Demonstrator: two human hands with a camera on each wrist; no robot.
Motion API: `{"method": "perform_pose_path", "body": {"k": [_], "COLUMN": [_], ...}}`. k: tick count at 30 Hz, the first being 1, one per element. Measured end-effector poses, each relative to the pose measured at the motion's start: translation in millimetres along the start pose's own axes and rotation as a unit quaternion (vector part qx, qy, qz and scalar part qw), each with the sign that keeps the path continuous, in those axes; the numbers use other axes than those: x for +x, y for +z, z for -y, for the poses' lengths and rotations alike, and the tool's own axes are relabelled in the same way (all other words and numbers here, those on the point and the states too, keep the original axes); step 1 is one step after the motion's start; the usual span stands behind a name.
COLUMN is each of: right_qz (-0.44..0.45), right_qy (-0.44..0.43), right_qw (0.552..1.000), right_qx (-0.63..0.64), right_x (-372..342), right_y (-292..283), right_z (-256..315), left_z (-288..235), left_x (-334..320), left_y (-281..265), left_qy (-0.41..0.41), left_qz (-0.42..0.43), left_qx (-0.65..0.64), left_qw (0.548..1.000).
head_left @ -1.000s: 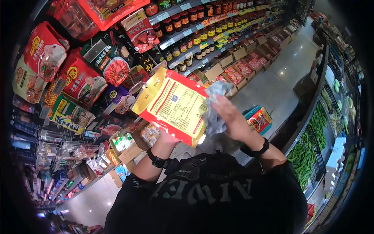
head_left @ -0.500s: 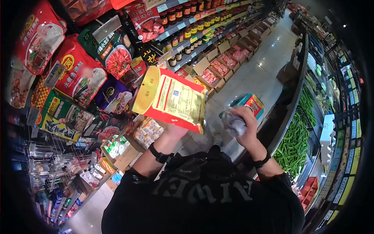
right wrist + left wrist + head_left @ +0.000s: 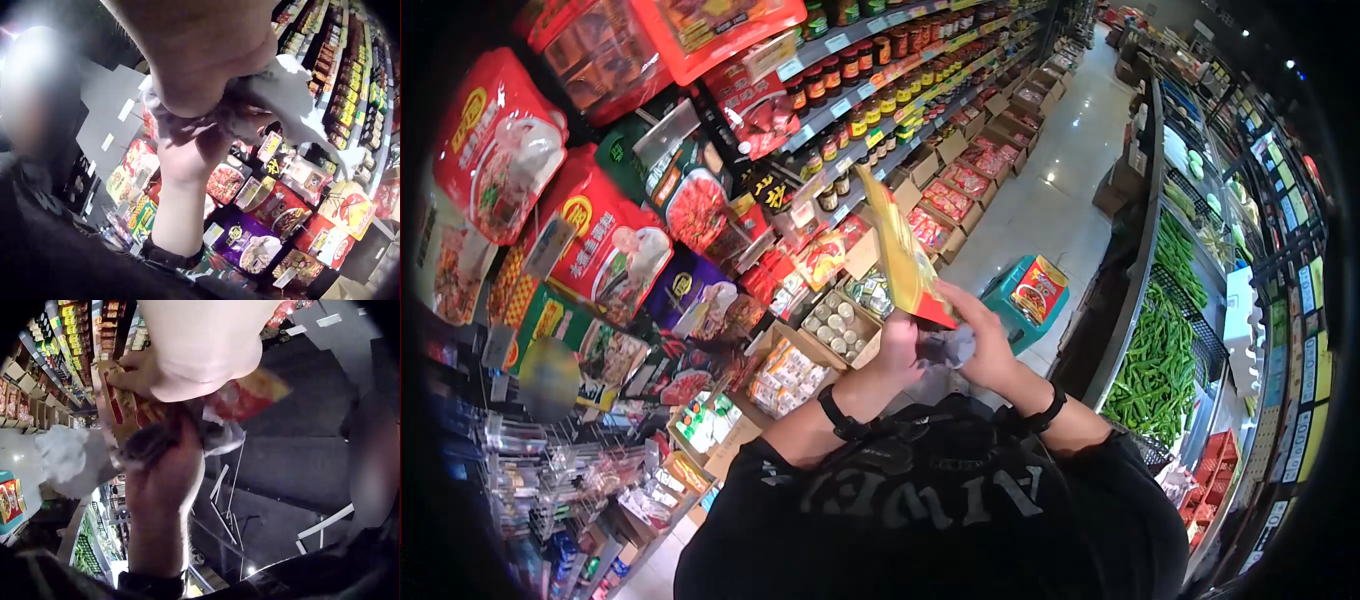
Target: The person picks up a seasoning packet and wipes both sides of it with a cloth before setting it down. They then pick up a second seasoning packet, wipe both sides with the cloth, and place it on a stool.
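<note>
A red and yellow food packet (image 3: 908, 265) is tilted almost edge-on in front of the chest. My left hand (image 3: 895, 350) grips its lower end; in the left wrist view this hand's fingers lie along the packet (image 3: 115, 403). In my right hand (image 3: 985, 345) is a crumpled grey cloth (image 3: 948, 348), held against the packet's lower end. Part of the cloth (image 3: 281, 94) hangs loose past the right hand in the right wrist view. Both hands are close together, and the right fingers are partly hidden by the cloth.
Hanging seasoning packets (image 3: 605, 225) crowd the rack at left. Shelves of jars (image 3: 850, 70) stand ahead, with open cartons (image 3: 840, 325) below. A teal stool (image 3: 1020, 305) bearing a red packet stands in the aisle. Green peppers (image 3: 1155, 370) lie in the bin at right.
The packet has turned from its printed back facing me to nearly edge-on. The right hand with the cloth moved off the packet, then came back in to its lower end beside the left hand.
</note>
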State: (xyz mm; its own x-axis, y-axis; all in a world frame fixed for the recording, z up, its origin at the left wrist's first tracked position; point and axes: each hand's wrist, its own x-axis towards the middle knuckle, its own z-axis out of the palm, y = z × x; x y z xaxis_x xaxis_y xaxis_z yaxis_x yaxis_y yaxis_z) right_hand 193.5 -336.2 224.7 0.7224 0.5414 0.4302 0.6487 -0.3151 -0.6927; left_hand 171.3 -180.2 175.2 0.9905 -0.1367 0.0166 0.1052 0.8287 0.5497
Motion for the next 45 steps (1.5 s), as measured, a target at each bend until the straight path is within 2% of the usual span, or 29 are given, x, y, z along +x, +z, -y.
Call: {"method": "perform_pose_path", "body": {"k": [1, 3, 4, 5, 7, 8, 10, 11, 12, 13, 14, 16, 17, 18, 19, 20, 22, 24, 26, 28, 31, 32, 33, 34, 36, 37, 40, 41, 45], "right_qz": [-0.055, -0.011, 0.013, -0.086, -0.166, -0.121, -0.126, -0.118, -0.112, -0.121, -0.132, -0.151, -0.177, -0.201, -0.241, -0.279, -0.279, -0.286, -0.305, -0.328, -0.291, -0.290, -0.277, -0.199, -0.187, -0.354, -0.286, -0.270, -0.332], "right_qy": [0.059, 0.137, 0.184, 0.241, 0.290, 0.275, 0.297, 0.371, 0.364, 0.382, 0.398, 0.438, 0.459, 0.478, 0.486, 0.494, 0.535, 0.586, 0.589, 0.543, 0.556, 0.557, 0.556, 0.662, 0.711, 0.623, 0.708, 0.743, 0.717], "right_qw": [0.991, 0.978, 0.966, 0.903, 0.790, 0.817, 0.833, 0.843, 0.835, 0.806, 0.774, 0.706, 0.670, 0.632, 0.614, 0.627, 0.661, 0.633, 0.611, 0.623, 0.590, 0.590, 0.636, 0.649, 0.638, 0.638, 0.637, 0.590, 0.596], "right_qx": [0.104, 0.156, 0.182, 0.346, 0.515, 0.492, 0.450, 0.371, 0.397, 0.436, 0.475, 0.536, 0.556, 0.575, 0.573, 0.533, 0.446, 0.418, 0.431, 0.458, 0.508, 0.508, 0.457, 0.318, 0.228, 0.282, 0.108, 0.160, 0.146], "right_x": [-4.5, -22.9, -30.5, -27.6, -40.4, -45.8, -58.2, -58.9, -63.7, -76.1, -88.6, -111.7, -122.5, -131.6, -144.0, -150.5, -225.3, -265.7, -266.6, -264.9, -266.9, -265.6, -264.7, -273.2, -288.1, -288.4, -267.9, -268.4, -262.8], "right_y": [-5.1, -24.8, -36.2, -40.7, -52.0, -66.2, -71.0, -76.8, -76.4, -72.7, -70.3, -75.9, -83.0, -90.7, -96.0, -104.5, -87.6, -87.4, -104.8, -111.3, -105.2, -102.4, -99.6, -89.2, -70.5, -54.1, -67.7, -68.6, -74.5], "right_z": [1.4, -40.4, -58.0, -62.0, -85.2, -95.5, -133.2, -138.5, -157.0, -183.4, -213.0, -278.6, -308.8, -339.0, -373.1, -400.5, -520.6, -601.2, -637.6, -667.6, -715.3, -726.6, -735.3, -754.4, -769.7, -769.1, -751.4, -751.7, -738.3], "left_z": [-1.6, -13.6, -10.8, -22.8, -0.7, -6.9, 10.3, 28.4, 50.1, 72.9, 93.5, 129.3, 139.5, 151.3, 158.5, 162.3, 175.5, 187.4, 198.6, 211.8, 232.9, 240.7, 248.5, 254.9, 263.7, 263.8, 249.8, 244.3, 228.0], "left_x": [5.2, 21.3, 29.3, 32.7, 64.7, 67.7, 88.2, 102.0, 119.0, 134.8, 152.1, 178.0, 195.0, 205.8, 219.8, 235.9, 259.6, 273.3, 270.8, 254.1, 245.8, 241.0, 239.1, 239.0, 242.3, 244.4, 251.1, 252.5, 241.2], "left_y": [9.8, 31.8, 17.5, 31.4, -7.0, 2.7, -6.4, -12.0, -20.3, -27.5, -30.9, -45.3, -59.8, -53.7, -57.3, -63.8, -79.2, -102.3, -133.7, -160.1, -160.7, -163.9, -169.6, -170.5, -170.8, -168.9, -157.8, -155.4, -158.6], "left_qy": [0.024, 0.091, 0.113, 0.042, 0.121, -0.038, -0.173, -0.150, -0.124, -0.099, -0.124, -0.168, -0.219, -0.215, -0.233, -0.245, -0.267, -0.294, -0.324, -0.352, -0.422, -0.444, -0.471, -0.481, -0.496, -0.493, -0.477, -0.474, -0.451], "left_qz": [-0.009, -0.021, -0.017, -0.062, -0.021, -0.042, 0.012, 0.013, 0.019, 0.025, 0.038, -0.034, -0.046, -0.107, -0.107, -0.109, -0.105, -0.121, -0.156, -0.247, -0.326, -0.326, -0.321, -0.324, -0.326, -0.324, -0.313, -0.320, -0.316], "left_qx": [0.055, 0.184, 0.287, 0.269, 0.295, 0.230, 0.284, 0.360, 0.434, 0.504, 0.409, 0.365, 0.425, 0.338, 0.337, 0.336, 0.375, 0.399, 0.409, 0.387, 0.351, 0.345, 0.322, 0.328, 0.343, 0.367, 0.404, 0.410, 0.413], "left_qw": [0.998, 0.979, 0.951, 0.960, 0.947, 0.971, 0.943, 0.921, 0.892, 0.858, 0.903, 0.915, 0.877, 0.910, 0.906, 0.903, 0.882, 0.860, 0.839, 0.816, 0.770, 0.760, 0.756, 0.745, 0.728, 0.720, 0.715, 0.711, 0.726]}}
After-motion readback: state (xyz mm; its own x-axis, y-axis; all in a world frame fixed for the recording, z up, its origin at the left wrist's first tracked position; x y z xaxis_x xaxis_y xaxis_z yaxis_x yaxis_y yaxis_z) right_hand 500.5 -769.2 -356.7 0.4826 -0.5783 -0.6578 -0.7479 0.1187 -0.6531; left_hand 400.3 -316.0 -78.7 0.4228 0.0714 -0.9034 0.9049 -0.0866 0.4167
